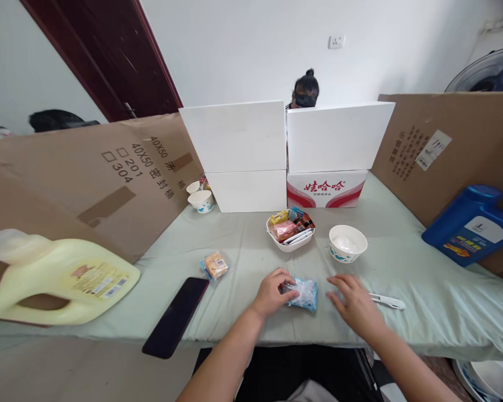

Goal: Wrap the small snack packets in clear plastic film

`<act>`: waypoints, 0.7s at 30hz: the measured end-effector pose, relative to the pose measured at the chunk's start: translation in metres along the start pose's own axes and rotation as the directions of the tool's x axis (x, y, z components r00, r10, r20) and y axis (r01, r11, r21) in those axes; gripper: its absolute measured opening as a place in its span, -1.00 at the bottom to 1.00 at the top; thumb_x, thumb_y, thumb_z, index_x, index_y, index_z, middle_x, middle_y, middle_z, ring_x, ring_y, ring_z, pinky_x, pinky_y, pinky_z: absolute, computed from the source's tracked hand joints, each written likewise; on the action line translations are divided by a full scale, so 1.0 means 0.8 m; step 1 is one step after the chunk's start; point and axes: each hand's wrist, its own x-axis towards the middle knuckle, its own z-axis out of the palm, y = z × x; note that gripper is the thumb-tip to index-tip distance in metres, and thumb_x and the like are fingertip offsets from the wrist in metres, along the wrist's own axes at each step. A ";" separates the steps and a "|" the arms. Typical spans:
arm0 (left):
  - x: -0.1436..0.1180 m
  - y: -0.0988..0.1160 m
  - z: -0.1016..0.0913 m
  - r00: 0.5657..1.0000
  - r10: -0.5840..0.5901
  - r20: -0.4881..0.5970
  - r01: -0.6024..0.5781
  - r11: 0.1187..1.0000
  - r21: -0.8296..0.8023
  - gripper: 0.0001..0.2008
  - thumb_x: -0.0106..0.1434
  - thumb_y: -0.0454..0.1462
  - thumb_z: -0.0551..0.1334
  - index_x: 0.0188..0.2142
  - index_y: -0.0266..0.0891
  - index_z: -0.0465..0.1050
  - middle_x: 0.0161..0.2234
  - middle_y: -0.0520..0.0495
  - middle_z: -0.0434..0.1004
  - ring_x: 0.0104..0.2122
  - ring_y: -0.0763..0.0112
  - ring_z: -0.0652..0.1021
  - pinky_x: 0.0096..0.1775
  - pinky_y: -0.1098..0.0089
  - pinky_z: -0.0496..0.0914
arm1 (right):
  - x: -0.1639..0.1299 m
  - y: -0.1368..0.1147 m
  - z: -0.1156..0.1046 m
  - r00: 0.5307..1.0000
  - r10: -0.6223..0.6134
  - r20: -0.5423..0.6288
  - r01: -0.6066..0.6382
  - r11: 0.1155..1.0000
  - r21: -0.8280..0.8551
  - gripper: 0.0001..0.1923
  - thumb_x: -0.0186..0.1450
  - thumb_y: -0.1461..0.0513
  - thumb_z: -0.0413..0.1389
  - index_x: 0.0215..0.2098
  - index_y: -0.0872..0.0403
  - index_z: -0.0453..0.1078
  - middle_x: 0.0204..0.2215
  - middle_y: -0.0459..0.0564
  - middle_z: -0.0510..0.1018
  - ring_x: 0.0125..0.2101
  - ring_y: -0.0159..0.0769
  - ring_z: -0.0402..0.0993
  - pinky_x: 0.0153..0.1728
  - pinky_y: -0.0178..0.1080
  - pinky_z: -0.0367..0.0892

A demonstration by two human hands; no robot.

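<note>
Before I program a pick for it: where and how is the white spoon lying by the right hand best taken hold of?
Probably by its handle, pinched across the narrow width from above. The white spoon lies flat on the green cloth, its long axis running left to right, one end beside the right hand and the far end free. Coming down near that free end keeps clear of the hand.

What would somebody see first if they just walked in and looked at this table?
Probably the two hands at the near edge: the left hand pinches a small blue packet, the right hand lies flat beside it. Next, the big yellow jug lying far left and the blue jug far right.
</note>
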 end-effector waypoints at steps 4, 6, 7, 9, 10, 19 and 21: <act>-0.004 0.004 -0.007 0.991 0.121 0.055 -0.120 0.992 -0.032 -0.61 0.31 -0.01 0.11 -0.24 -0.25 0.56 -0.16 -0.18 0.49 -0.18 0.27 0.49 -0.09 0.28 0.37 | 0.031 -0.071 0.025 0.994 -0.078 0.071 0.062 0.978 0.197 -0.50 0.21 0.22 0.18 0.12 0.00 0.27 -0.01 0.08 0.43 -0.04 -0.12 0.36 -0.03 -0.07 0.34; -0.005 0.006 -0.008 0.981 0.168 0.094 -0.170 0.985 0.022 -0.64 0.29 -0.03 0.14 -0.19 -0.23 0.55 -0.13 -0.19 0.50 -0.11 0.22 0.48 -0.01 0.23 0.34 | 0.038 -0.076 0.032 0.996 -0.062 0.067 0.043 0.965 0.259 -0.68 0.22 0.30 0.11 -0.04 0.01 0.36 -0.13 0.05 0.49 -0.13 -0.16 0.41 -0.10 -0.11 0.37; -0.005 0.006 -0.007 0.980 0.166 0.114 -0.173 0.983 0.060 -0.65 0.23 -0.04 0.21 -0.15 -0.22 0.54 -0.11 -0.19 0.49 -0.11 0.20 0.48 -0.01 0.22 0.34 | 0.038 -0.069 0.033 0.999 -0.025 0.046 0.011 0.956 0.295 -0.77 0.24 0.31 0.05 -0.13 0.03 0.38 -0.21 0.04 0.51 -0.19 -0.19 0.44 -0.15 -0.13 0.38; -0.005 0.007 -0.005 0.986 0.109 0.129 -0.123 0.986 0.112 -0.63 0.13 -0.09 0.31 -0.11 -0.20 0.53 -0.13 -0.15 0.48 -0.17 0.23 0.49 -0.08 0.27 0.37 | 0.031 -0.042 0.031 0.993 0.118 -0.017 -0.104 0.926 0.362 -0.84 0.28 0.25 -0.02 -0.22 0.05 0.37 -0.31 0.03 0.53 -0.31 -0.22 0.47 -0.25 -0.17 0.40; -0.005 0.007 -0.004 0.990 0.068 0.126 -0.083 0.990 0.114 -0.68 0.12 -0.12 0.32 -0.14 -0.19 0.53 -0.18 -0.13 0.47 -0.23 0.28 0.49 -0.14 0.31 0.39 | 0.024 -0.026 0.028 0.977 0.210 -0.040 -0.179 0.905 0.386 -0.82 0.30 0.20 -0.03 -0.22 0.06 0.37 -0.33 0.03 0.54 -0.34 -0.22 0.48 -0.29 -0.17 0.40; -0.002 -0.017 -0.002 0.904 -0.212 -0.370 0.157 0.973 -0.171 -0.85 0.19 -0.17 0.12 -0.41 -0.18 0.22 -0.44 0.04 0.34 -0.47 0.46 0.40 -0.40 0.47 0.33 | -0.035 0.028 0.010 0.836 0.545 -0.067 -0.499 0.805 0.320 -0.72 0.25 0.05 -0.06 -0.23 0.02 0.34 -0.35 0.00 0.57 -0.35 -0.18 0.51 -0.29 -0.13 0.39; -0.012 -0.020 -0.009 0.850 -0.259 -0.459 0.201 0.964 -0.171 -0.89 0.21 -0.19 0.06 -0.38 -0.16 0.15 -0.49 0.09 0.26 -0.51 0.46 0.36 -0.42 0.46 0.31 | -0.035 0.022 0.005 0.853 0.496 -0.163 -0.442 0.852 0.280 -0.73 0.25 0.11 -0.09 -0.20 0.04 0.34 -0.30 0.05 0.55 -0.28 -0.14 0.49 -0.22 -0.07 0.38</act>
